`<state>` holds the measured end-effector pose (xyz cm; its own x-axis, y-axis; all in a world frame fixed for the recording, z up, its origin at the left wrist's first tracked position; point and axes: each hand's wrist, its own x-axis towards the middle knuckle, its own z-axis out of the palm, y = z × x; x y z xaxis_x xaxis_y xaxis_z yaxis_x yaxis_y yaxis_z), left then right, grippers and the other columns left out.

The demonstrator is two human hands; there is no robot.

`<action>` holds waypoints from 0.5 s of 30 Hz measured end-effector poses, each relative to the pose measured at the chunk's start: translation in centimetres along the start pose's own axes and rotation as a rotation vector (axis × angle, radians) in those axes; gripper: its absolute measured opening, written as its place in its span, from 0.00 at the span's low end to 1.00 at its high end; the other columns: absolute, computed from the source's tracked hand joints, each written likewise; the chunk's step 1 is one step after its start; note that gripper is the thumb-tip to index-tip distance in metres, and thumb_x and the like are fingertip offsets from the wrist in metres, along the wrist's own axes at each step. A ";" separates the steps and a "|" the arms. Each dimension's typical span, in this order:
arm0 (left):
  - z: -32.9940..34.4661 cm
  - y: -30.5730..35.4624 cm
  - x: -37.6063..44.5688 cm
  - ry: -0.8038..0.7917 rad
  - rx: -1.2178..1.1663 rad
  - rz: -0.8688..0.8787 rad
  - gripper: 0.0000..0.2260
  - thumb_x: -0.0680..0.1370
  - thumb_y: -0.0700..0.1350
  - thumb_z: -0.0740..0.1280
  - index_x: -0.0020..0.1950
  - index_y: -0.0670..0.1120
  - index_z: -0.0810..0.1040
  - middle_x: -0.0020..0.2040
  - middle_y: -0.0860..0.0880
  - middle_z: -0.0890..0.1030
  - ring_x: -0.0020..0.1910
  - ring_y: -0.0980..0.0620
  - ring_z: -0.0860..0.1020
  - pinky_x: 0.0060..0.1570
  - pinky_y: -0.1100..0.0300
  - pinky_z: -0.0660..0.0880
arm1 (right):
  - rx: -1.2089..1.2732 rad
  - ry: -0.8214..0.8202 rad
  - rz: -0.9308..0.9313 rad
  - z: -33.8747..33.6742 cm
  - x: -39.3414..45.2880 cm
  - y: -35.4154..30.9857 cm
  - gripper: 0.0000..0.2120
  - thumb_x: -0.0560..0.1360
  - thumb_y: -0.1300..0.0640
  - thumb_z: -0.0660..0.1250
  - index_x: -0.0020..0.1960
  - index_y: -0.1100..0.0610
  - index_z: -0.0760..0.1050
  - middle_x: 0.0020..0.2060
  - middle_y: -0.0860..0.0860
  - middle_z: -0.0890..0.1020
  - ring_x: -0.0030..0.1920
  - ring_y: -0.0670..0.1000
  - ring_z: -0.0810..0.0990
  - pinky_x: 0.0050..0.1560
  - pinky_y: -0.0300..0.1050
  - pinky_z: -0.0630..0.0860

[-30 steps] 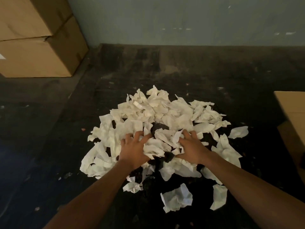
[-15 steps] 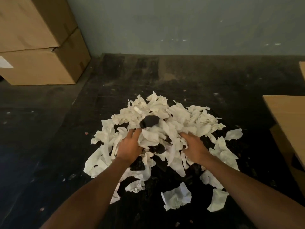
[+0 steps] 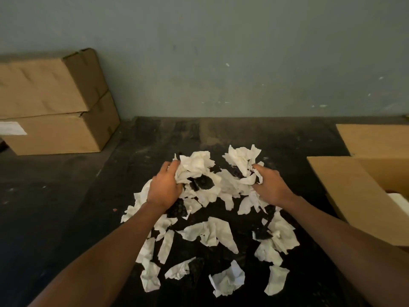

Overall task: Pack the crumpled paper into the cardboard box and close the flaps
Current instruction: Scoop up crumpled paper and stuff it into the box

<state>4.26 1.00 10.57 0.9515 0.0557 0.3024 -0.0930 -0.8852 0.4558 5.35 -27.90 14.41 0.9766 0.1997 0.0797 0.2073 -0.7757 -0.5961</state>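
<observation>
Head view is showing both bare forearms reaching forward over a dark, scuffed floor (image 3: pixel 66 196) speckled with pale flecks. At ten o'clock two closed brown cartons (image 3: pixel 51 103) are sitting stacked against a flat grey-green wall (image 3: pixel 221 52), the lower one bearing a white label (image 3: pixel 12 128) whose writing is too small to read. At three o'clock the open cardboard box (image 3: pixel 363 189) is standing with its smooth tan flaps spread outward; something white is showing inside it at the right edge, too cut off to identify. Nothing is lying between the hands and that box except bare floor and a few stray scraps.

The crumpled paper (image 3: pixel 212 231) is lying in a loose scatter at the centre of the floor, thin, white, creased and torn into irregular pieces, with darker, dimpled black bits showing among them. The left hand (image 3: pixel 164 187) is curling its fingers around a wrinkled white bundle, gripping it against the palm. The right hand (image 3: pixel 269 185) is likewise clutching a bunch of paper, fingers bent closed on it. Both handfuls are being held just above the pile, roughly at twelve o'clock from the scatter's middle, with ragged ends hanging down from them.
</observation>
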 end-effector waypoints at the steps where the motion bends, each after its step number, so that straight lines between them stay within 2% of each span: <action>1: -0.7 0.4 0.3 0.018 -0.009 0.008 0.27 0.74 0.39 0.70 0.71 0.44 0.68 0.65 0.42 0.73 0.58 0.39 0.76 0.57 0.43 0.75 | 0.010 0.012 -0.005 -0.9 -0.2 -0.3 0.18 0.75 0.65 0.67 0.65 0.60 0.73 0.55 0.53 0.80 0.52 0.54 0.79 0.53 0.47 0.76; 4: -2.6 1.8 1.3 0.051 -0.031 0.030 0.24 0.75 0.41 0.70 0.70 0.46 0.69 0.64 0.43 0.74 0.57 0.40 0.77 0.58 0.44 0.75 | 0.032 0.077 -0.021 -3.4 -0.8 -1.1 0.16 0.75 0.63 0.68 0.63 0.58 0.75 0.53 0.55 0.82 0.48 0.50 0.79 0.47 0.43 0.74; 7: -4.1 3.6 2.5 0.072 -0.040 0.065 0.23 0.76 0.43 0.70 0.70 0.46 0.69 0.64 0.43 0.74 0.59 0.41 0.77 0.60 0.45 0.75 | 0.040 0.160 -0.032 -6.0 -1.6 -1.6 0.18 0.75 0.63 0.69 0.65 0.58 0.74 0.55 0.54 0.81 0.52 0.50 0.79 0.49 0.40 0.70; 10: -5.0 5.9 3.7 0.094 -0.067 0.122 0.23 0.76 0.43 0.70 0.70 0.47 0.69 0.64 0.42 0.74 0.59 0.41 0.77 0.60 0.45 0.75 | 0.006 0.235 -0.022 -8.7 -2.3 -1.9 0.19 0.75 0.64 0.69 0.65 0.60 0.74 0.56 0.56 0.81 0.55 0.56 0.78 0.51 0.43 0.70; 15: -5.4 11.6 5.0 0.122 -0.152 0.229 0.22 0.76 0.42 0.70 0.69 0.46 0.71 0.64 0.42 0.76 0.60 0.41 0.76 0.61 0.44 0.74 | -0.046 0.358 -0.058 -14.0 -3.8 -1.2 0.13 0.75 0.60 0.69 0.59 0.58 0.77 0.51 0.55 0.83 0.49 0.55 0.79 0.47 0.42 0.68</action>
<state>6.40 -6.48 21.90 0.8592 -0.0739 0.5062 -0.3528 -0.8022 0.4817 2.18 -36.15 26.02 0.9195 0.0280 0.3922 0.2574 -0.7969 -0.5466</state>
